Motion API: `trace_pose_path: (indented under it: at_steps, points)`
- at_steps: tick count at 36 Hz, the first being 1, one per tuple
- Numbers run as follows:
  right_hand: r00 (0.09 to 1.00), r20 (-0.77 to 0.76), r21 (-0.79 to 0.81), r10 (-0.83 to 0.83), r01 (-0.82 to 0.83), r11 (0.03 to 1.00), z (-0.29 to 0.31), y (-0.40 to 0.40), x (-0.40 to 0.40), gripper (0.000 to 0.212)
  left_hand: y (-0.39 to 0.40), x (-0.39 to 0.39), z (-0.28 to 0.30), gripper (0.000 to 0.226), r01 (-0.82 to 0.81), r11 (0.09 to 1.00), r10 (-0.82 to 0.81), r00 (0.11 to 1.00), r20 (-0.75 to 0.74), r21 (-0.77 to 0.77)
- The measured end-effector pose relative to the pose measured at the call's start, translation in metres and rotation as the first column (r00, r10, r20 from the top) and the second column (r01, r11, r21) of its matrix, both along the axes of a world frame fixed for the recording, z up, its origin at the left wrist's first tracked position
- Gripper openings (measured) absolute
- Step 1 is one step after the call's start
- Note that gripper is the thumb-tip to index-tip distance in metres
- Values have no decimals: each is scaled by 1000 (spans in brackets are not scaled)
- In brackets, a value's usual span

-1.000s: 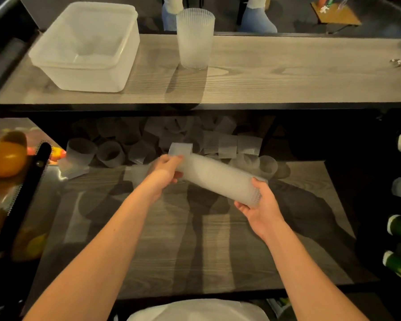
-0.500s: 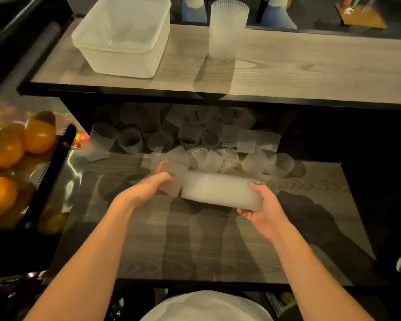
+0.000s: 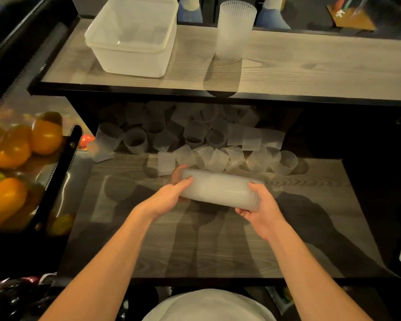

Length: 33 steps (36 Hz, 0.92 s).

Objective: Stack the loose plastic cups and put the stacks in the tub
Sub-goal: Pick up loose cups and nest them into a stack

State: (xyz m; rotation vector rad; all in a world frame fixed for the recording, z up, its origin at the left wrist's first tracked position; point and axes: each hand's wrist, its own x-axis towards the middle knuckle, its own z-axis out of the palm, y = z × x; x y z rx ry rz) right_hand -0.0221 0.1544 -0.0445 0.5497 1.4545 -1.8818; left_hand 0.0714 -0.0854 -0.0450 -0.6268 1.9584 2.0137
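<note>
Two wooden shelves: the upper shelf (image 3: 310,66) bears one tub (image 3: 134,40) and one upright stack (image 3: 234,31). Over the lower shelf (image 3: 218,239), left hand (image 3: 169,198) and right hand (image 3: 262,209) – fingers curled – grip one horizontal cup stack (image 3: 220,188); loose cups (image 3: 195,137) behind, too many to count.

The upper grey wood-grain shelf (image 3: 310,66) with a black front edge carries a translucent white rectangular plastic tub (image 3: 130,38) at its left and, just to the tub's right, an upright stack of ribbed frosted plastic cups (image 3: 235,31). On the lower grey wood-grain worktop (image 3: 218,246), loose ribbed translucent plastic cups (image 3: 208,137) lie heaped along the back, many tipped on their sides.
</note>
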Motion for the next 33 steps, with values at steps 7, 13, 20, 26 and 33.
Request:
trace_pose_path:
  at_steps: [7,13,20,26,33]
  points:
    - [998,-42,22,-46,47,999,6,-10,3,43,-31,-26,-13,65,-429,716,494,869,-35,-550]
    - [997,-40,28,-59,60,998,11,-11,5,28,-36,-43,-25,73,-521,824,548,833,75,-223]
    - [996,-46,54,-71,73,996,13,-9,7,35,-29,-43,-35,68,-502,829,531,845,67,-244]
    - [995,-44,58,-87,89,994,16,-5,6,33,-35,-37,-31,57,-790,611,791,608,65,-55]
    - [993,-15,52,-113,114,992,16,-6,4,24,-36,-20,-13,56,-524,742,512,845,151,418]
